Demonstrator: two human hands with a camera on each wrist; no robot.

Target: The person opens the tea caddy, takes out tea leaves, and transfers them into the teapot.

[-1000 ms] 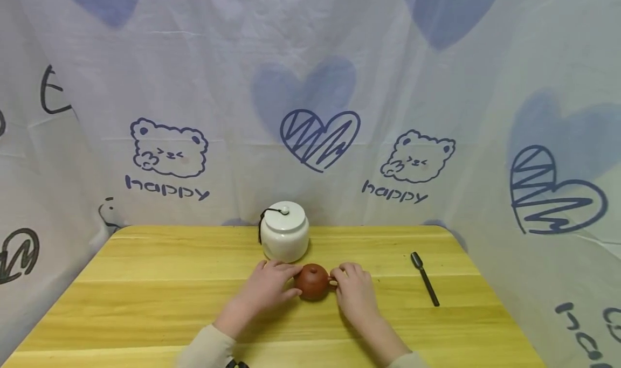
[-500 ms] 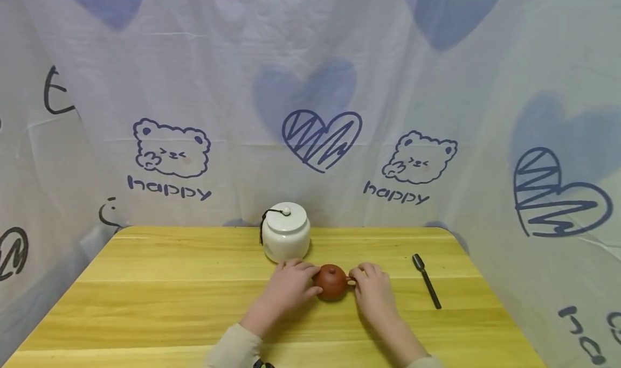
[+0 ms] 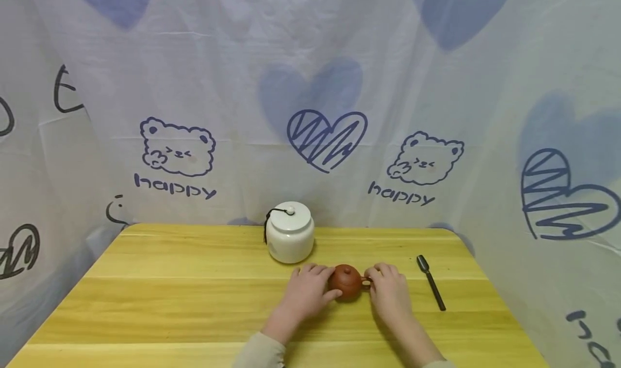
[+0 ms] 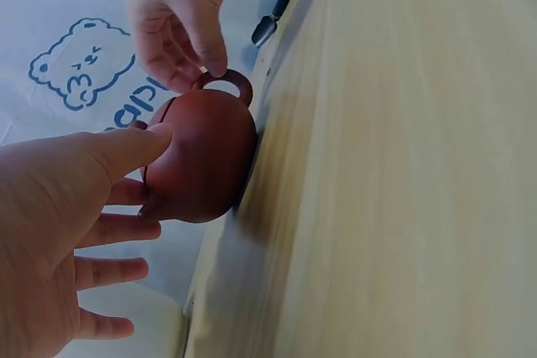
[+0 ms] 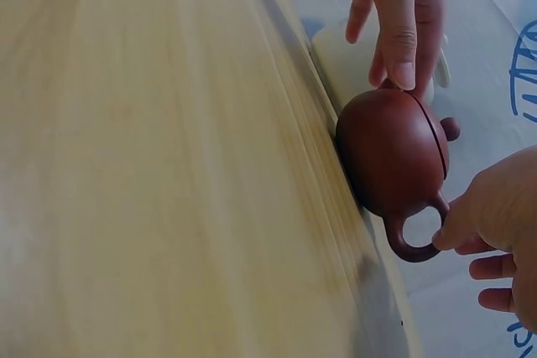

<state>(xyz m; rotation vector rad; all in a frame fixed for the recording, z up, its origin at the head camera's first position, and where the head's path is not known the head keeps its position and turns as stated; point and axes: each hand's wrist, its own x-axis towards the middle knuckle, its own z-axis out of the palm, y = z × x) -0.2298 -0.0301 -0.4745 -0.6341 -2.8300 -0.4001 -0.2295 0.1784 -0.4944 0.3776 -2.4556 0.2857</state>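
On the wooden table [image 3: 170, 306], the reddish-brown teapot [image 3: 346, 284] sits between both hands, its spout [image 4: 151, 210] side at the thumb and spread fingers of the left hand [image 3: 305, 292], its looped handle [image 5: 407, 251] pinched by the right hand [image 3: 391, 291].

the lower part of the head view is filled by a yellow wood-grained tabletop [image 3: 184, 298]. on it are borne a lidded white jar [image 3: 291, 244] at lower centre, a reddish-brown teapot [image 3: 346, 284] and, lower right, a dark scoop [image 3: 434, 288].
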